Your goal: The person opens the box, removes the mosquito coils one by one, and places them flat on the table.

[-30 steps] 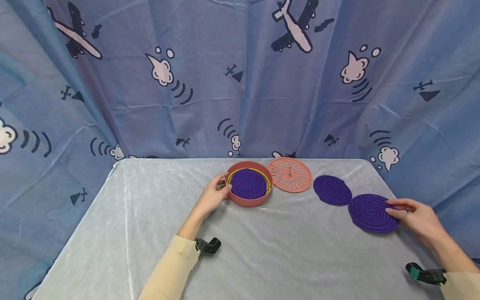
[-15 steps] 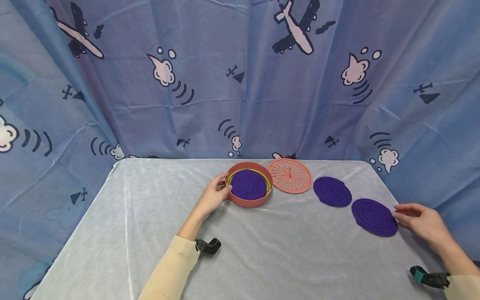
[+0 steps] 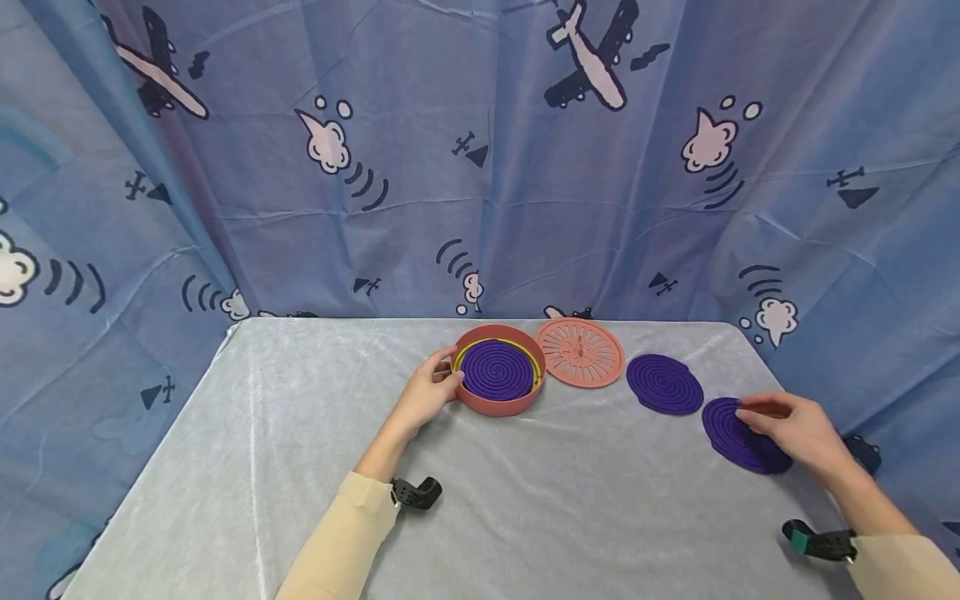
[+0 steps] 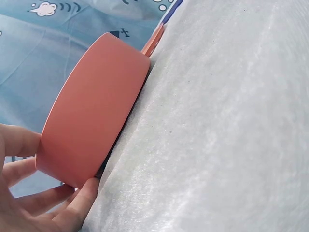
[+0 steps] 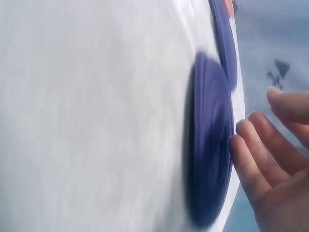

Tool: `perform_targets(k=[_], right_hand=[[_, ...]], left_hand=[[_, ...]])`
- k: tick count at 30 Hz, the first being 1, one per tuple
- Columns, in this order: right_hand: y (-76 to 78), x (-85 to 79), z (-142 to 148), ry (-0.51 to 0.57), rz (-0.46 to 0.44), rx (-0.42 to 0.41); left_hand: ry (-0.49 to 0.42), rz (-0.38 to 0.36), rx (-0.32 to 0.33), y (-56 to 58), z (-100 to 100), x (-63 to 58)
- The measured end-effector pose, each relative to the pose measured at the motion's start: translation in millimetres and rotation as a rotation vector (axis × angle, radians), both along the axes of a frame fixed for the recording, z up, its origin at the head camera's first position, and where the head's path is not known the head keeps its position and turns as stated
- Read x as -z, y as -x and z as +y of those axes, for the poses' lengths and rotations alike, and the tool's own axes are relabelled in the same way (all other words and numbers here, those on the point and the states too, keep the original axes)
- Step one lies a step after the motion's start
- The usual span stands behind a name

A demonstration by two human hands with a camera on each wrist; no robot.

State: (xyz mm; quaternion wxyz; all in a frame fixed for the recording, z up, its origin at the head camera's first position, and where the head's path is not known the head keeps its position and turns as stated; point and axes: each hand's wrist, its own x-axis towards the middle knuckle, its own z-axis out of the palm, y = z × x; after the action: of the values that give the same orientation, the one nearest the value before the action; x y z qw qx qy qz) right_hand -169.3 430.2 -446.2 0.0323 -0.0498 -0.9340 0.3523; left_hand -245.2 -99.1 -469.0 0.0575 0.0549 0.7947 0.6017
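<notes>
Purple coil (image 3: 738, 446), lying flat on the bench (image 3: 585, 500), partly beneath the right hand (image 3: 791, 425). The fingers of that hand are loosely extended and spread in the right wrist view; it grasps nothing, though I cannot tell whether a fingertip touches. The coil looks light, thin and fairly stiff, perhaps brittle if bent; its ridges should lend some friction. The best hold is probably at opposite points of the outer rim, kept level.

Just beside it, farther back, lies a second coil (image 3: 665, 384); beyond that, a slotted orange lid (image 3: 581, 357) sits next to a round orange box (image 3: 498, 408) containing a third coil (image 3: 497, 369). The left hand (image 3: 423, 392) grasps the side of the box.

Surface: pale, plush cloth with faint creases, which should cushion thin edges but may drag at them. Room: a blue curtain (image 3: 420, 208), printed with aeroplanes and clouds, hangs behind the bench and along its sides.
</notes>
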Motion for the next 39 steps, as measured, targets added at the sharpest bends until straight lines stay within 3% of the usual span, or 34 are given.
perform_targets(k=[10,23,39], right_hand=[[25.8,-6.8,-59,0.091,0.038,-0.137],[55.5,-13.4,-139,0.107,0.026,-0.257],[77.0,-31.9,-230,0.159,0.102,-0.424]], left_hand=[[0.01,-0.001,0.004,0.1,-1,0.7],[-0.003,-0.007,-0.004,1.6,0,1.3],[-0.029,-0.007,0.016,2.1,-1,1.6]])
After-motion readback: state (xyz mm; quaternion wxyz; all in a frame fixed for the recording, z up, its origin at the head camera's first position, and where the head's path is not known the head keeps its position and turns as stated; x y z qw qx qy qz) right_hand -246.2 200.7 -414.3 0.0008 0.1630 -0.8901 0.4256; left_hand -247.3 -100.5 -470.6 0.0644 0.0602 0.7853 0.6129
